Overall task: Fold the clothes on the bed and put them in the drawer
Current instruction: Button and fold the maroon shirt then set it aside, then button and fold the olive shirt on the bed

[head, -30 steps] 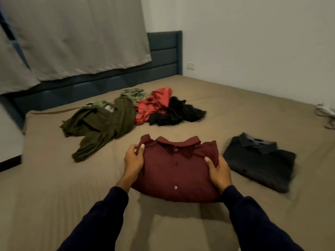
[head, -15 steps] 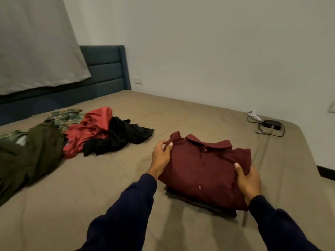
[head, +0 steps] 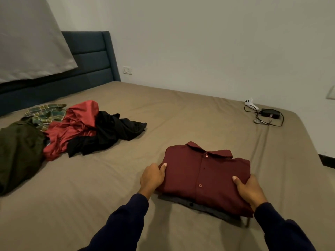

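A folded maroon shirt [head: 204, 176] lies on top of a folded dark grey shirt [head: 197, 205], whose front edge peeks out beneath. My left hand [head: 152, 176] grips the maroon shirt's left edge, thumb on top. My right hand [head: 248, 189] grips its right edge the same way. Unfolded clothes lie at the left of the bed [head: 108, 187]: a black garment [head: 108, 134], a red one [head: 76, 127], a green plaid shirt [head: 45, 113] and a dark olive garment [head: 20, 151].
A white controller [head: 250, 104] and a black adapter with cables [head: 270, 114] lie near the bed's far right corner. A blue headboard [head: 90, 57] and a grey curtain [head: 27, 38] stand at the back left. The wall runs along the far side.
The maroon shirt has been carried to the right and set down on the dark grey shirt. Both hands keep their grip on its sides, and my view has turned right.
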`<control>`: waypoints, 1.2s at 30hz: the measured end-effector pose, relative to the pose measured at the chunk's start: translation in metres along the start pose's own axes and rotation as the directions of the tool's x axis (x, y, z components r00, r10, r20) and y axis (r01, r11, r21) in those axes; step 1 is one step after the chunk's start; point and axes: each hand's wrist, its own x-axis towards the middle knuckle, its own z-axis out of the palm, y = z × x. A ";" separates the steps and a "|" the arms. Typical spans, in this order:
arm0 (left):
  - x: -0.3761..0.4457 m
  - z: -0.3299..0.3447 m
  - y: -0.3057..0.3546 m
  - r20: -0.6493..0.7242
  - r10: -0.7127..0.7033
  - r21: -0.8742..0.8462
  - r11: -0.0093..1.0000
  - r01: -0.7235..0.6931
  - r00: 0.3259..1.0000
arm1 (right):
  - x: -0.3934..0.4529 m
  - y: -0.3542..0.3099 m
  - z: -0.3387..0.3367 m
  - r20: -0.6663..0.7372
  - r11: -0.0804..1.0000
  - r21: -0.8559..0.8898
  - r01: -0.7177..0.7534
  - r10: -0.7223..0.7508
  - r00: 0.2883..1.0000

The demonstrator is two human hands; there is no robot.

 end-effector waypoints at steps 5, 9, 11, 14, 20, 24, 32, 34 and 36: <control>-0.017 -0.010 -0.010 0.058 0.098 -0.107 0.990 -0.091 0.993 | -0.020 -0.002 -0.002 -0.034 0.980 -0.195 -0.042 0.036 0.999; -0.037 -0.036 -0.043 -0.031 0.137 -0.169 0.976 -0.140 0.990 | -0.045 -0.023 0.012 -0.236 0.874 -0.474 0.106 -0.242 0.941; -0.046 -0.054 -0.057 -0.104 0.144 -0.202 0.966 -0.163 0.984 | -0.059 -0.040 0.031 -0.221 0.790 -0.563 0.244 -0.428 0.876; -0.063 -0.093 -0.083 -0.198 0.141 -0.175 0.969 -0.176 0.970 | -0.087 -0.071 0.078 -0.076 0.733 -0.508 0.453 -0.561 0.824; -0.090 -0.170 -0.166 -0.355 0.083 -0.041 0.994 -0.105 0.931 | -0.152 -0.126 0.187 0.331 0.567 -0.306 0.765 -0.690 0.644; -0.116 -0.217 -0.260 -0.455 -0.011 -0.017 1.000 0.003 0.890 | -0.203 -0.155 0.285 0.603 0.401 -0.149 0.904 -0.687 0.405; -0.138 -0.273 -0.440 -0.547 -0.162 -0.098 0.987 0.129 0.821 | -0.312 -0.215 0.517 0.887 0.407 0.099 0.908 -0.450 0.106; -0.135 -0.278 -0.467 -0.551 -0.153 -0.111 0.988 0.110 0.820 | -0.333 -0.237 0.563 0.845 0.542 0.142 0.828 -0.503 0.184; -0.132 -0.287 -0.493 -0.554 -0.156 -0.127 0.987 0.102 0.818 | -0.347 -0.257 0.612 0.833 0.677 0.149 0.720 -0.479 0.278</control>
